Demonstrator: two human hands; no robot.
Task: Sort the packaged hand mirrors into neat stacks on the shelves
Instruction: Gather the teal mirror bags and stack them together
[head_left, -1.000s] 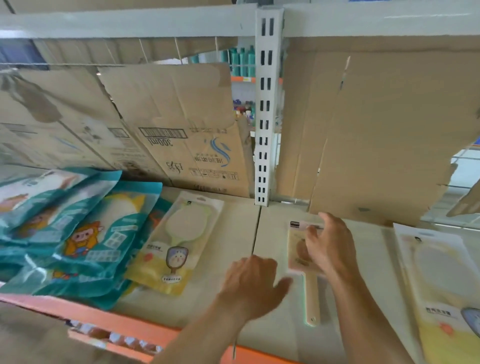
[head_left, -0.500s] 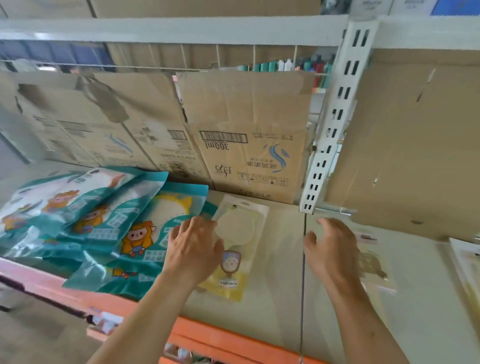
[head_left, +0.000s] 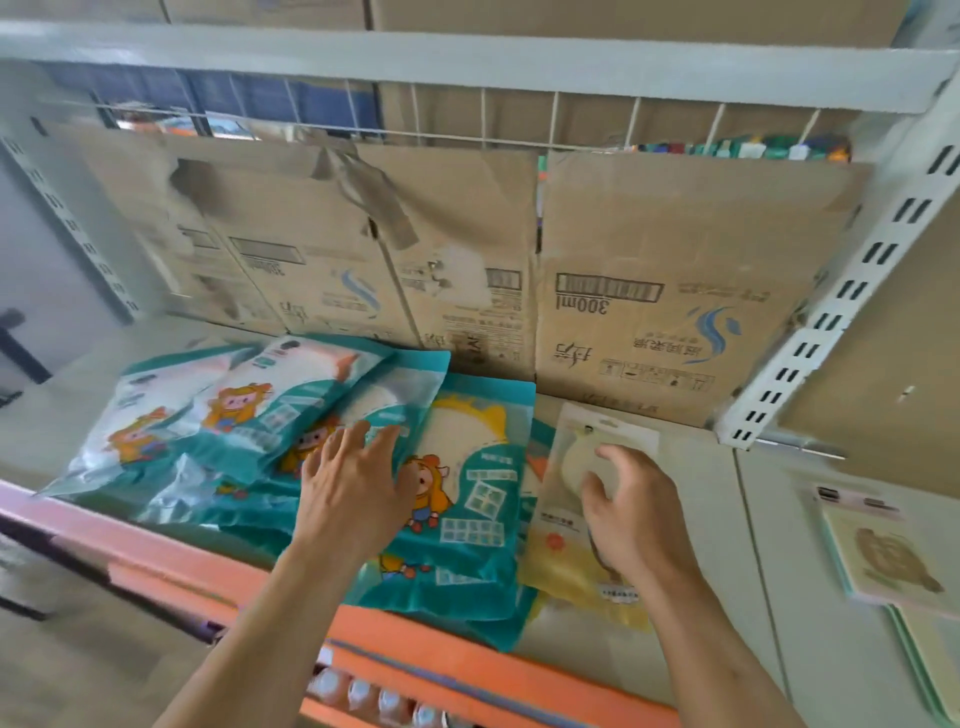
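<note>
One yellow film-bagged hand mirror (head_left: 558, 564), likely slick, light and breakable, lies unpinched under your loosely curled right hand (head_left: 631, 512) — take its 3 o'clock edge.

text: "300ml", upside down | on: cardboard sheet (head_left: 670, 291) behind shelf | other print: unreadable
</note>
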